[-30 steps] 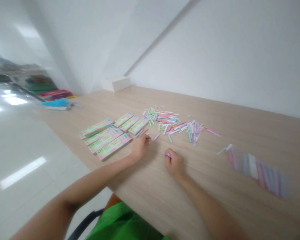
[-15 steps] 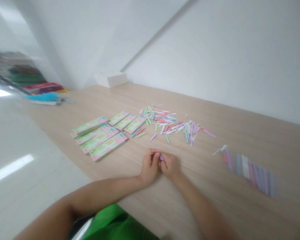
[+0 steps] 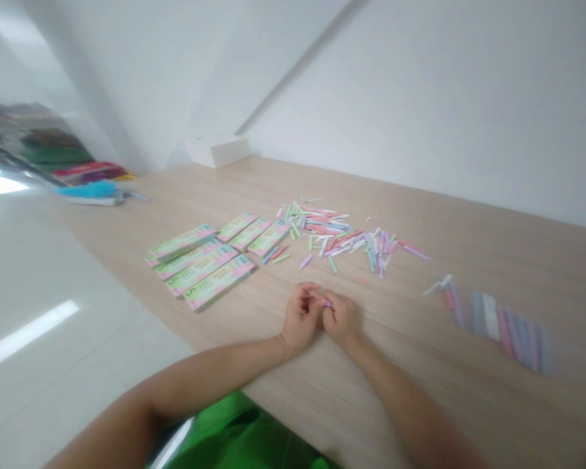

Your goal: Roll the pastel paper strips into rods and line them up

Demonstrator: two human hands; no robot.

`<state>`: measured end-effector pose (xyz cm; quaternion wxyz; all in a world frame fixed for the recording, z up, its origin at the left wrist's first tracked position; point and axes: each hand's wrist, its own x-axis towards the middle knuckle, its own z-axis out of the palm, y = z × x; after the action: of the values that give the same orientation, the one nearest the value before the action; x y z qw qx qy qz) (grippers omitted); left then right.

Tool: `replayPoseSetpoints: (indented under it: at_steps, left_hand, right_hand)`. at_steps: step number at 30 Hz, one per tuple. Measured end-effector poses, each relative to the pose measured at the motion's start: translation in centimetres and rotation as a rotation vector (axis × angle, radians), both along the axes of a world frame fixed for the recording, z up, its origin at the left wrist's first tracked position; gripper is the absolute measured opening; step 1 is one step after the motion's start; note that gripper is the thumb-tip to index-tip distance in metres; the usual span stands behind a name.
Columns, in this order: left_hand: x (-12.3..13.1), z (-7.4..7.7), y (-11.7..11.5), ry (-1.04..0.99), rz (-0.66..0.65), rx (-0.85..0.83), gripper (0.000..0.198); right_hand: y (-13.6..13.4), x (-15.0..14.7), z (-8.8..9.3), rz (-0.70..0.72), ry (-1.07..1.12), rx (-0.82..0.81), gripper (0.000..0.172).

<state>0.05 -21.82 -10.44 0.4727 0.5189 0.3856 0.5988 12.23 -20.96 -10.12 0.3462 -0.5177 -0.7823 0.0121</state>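
Observation:
My left hand point(image 3: 300, 317) and my right hand point(image 3: 340, 319) meet on the wooden table point(image 3: 283, 365) near its front edge. Both have their fingers pinched on a small purple piece point(image 3: 327, 303) held between them. Beyond the hands lies a scattered pile of pastel sticks point(image 3: 339, 240) in pink, green, purple and white. To the left of that pile, several flat green-and-pink boxes point(image 3: 209, 260) lie side by side.
A row of pastel sticks point(image 3: 498, 322) lies lined up at the right. A white box point(image 3: 217, 150) stands at the back against the wall. Blue and red items point(image 3: 95, 185) lie far left. The table's left edge drops to a glossy white floor point(image 3: 39, 306).
A second ago my left hand was out by the boxes and my right hand alone held the purple piece. The left hand came back, and now both hands pinch it together.

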Motion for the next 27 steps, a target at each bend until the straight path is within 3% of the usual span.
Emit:
replayPoseSetpoints:
  at_steps: [3,8,11,15,18,20,23,27]
  left_hand:
    - [-0.3,0.7,-0.1,0.161,0.018,0.091,0.023]
    - [-1.0,0.9,-1.0,0.296,-0.075,0.367,0.031]
    - [-1.8,1.1,0.3,0.392,0.007,0.518,0.030]
    - [-3.9,3.6,6.5,0.667,0.239,0.553,0.026]
    - [-5.2,6.1,12.9,1.022,0.345,0.272,0.029]
    - [-5.7,7.2,16.6,1.272,0.351,0.090,0.033]
    - [-5.9,7.7,20.5,1.480,0.315,-0.043,0.035]
    - [-5.0,6.4,23.0,1.594,0.220,-0.040,0.030]
  right_hand:
    - [0.1,0.1,0.0,0.014,0.063,-0.004,0.015]
    - [0.4,0.4,-0.5,0.083,0.321,-0.039,0.013]
    - [0.7,0.5,-1.0,0.090,0.490,-0.037,0.013]
    - [1.1,0.6,-1.5,0.034,0.643,0.010,0.016]
    - [1.4,0.9,-1.6,-0.018,0.675,0.039,0.017]
    - [1.5,1.2,-1.6,-0.032,0.659,0.043,0.017]
    - [1.7,1.6,-1.4,-0.031,0.600,0.043,0.016]
    - [1.9,1.9,-1.1,-0.019,0.514,0.081,0.014]
